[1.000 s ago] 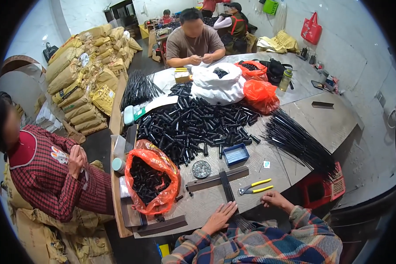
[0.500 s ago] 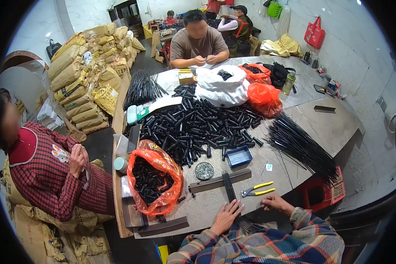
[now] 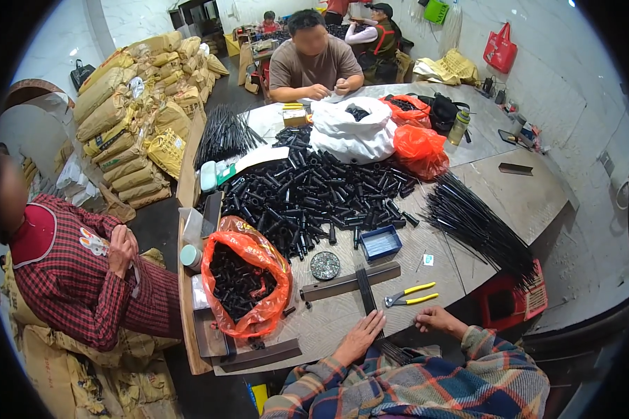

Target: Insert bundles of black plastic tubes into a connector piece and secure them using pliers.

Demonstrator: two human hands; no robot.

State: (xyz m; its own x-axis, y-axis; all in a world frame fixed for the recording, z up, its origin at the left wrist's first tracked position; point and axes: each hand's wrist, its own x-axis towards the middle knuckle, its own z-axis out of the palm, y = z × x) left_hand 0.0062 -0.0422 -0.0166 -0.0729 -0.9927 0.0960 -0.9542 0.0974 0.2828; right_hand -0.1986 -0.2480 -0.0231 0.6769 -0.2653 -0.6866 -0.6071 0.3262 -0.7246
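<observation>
My left hand (image 3: 360, 336) lies flat with spread fingers on a bundle of thin black rods (image 3: 365, 290) near the table's front edge. The rods run away from me across a dark metal bar (image 3: 349, 281). My right hand (image 3: 435, 320) rests curled on the table just to the right, holding nothing that I can see. Yellow-handled pliers (image 3: 411, 295) lie just beyond it. A small blue tray (image 3: 381, 242) and a round tin of small parts (image 3: 325, 265) sit behind the bar.
A big heap of short black tubes (image 3: 314, 195) covers the table's middle. An orange bag of tubes (image 3: 244, 283) stands at the left. Long black rods (image 3: 479, 223) fan out at the right. People sit at the left and far side; stacked sacks (image 3: 133, 105) behind.
My left hand has slid slightly onto the rod bundle and spread flat. My right hand has drawn back a little from the pliers toward the table edge.
</observation>
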